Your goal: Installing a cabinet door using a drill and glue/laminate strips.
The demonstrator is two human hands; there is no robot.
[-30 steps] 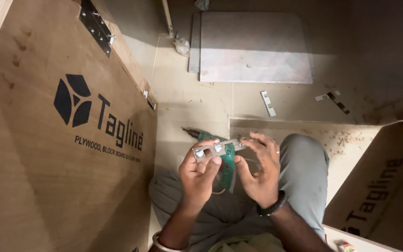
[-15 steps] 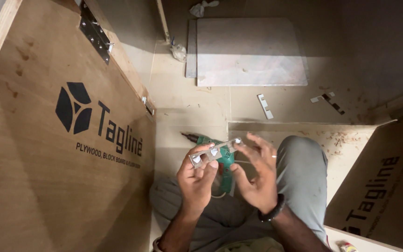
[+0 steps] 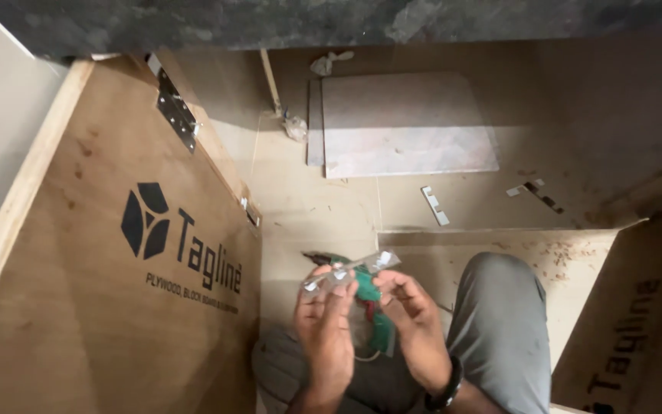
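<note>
1. Plywood door (image 3: 116, 253), largest thing in view, stands open on the left; a metal hinge (image 3: 176, 112) is fixed near its top edge. Everything below is placed from this door.
2. Stone slab (image 3: 408, 123) lies flat on the floor well to the right of the door, up past the hinge. Two small metal strips (image 3: 434, 205) and (image 3: 534, 192) lie loose on the floor further right.
3. Green drill (image 3: 373, 307) rests in the lap just right of the door's lower edge (partly hidden behind the hands).
4. Left hand (image 3: 325, 330) and right hand (image 3: 411, 310) are raised over the drill, both pinching a small clear packet (image 3: 350, 272).
5. Packet position: held tilted between the hands, left fingers (image 3: 329, 291) closed on its lower end, right fingers (image 3: 392, 280) closed on its upper end. Small pale pieces show inside (kind not readable).
6. Step in hand, as judged: opening or sorting the packet. Next move likely needs a firm two-sided pinch and a controlled pull apart, packet kept over the lap so the small pieces do not scatter.
</note>
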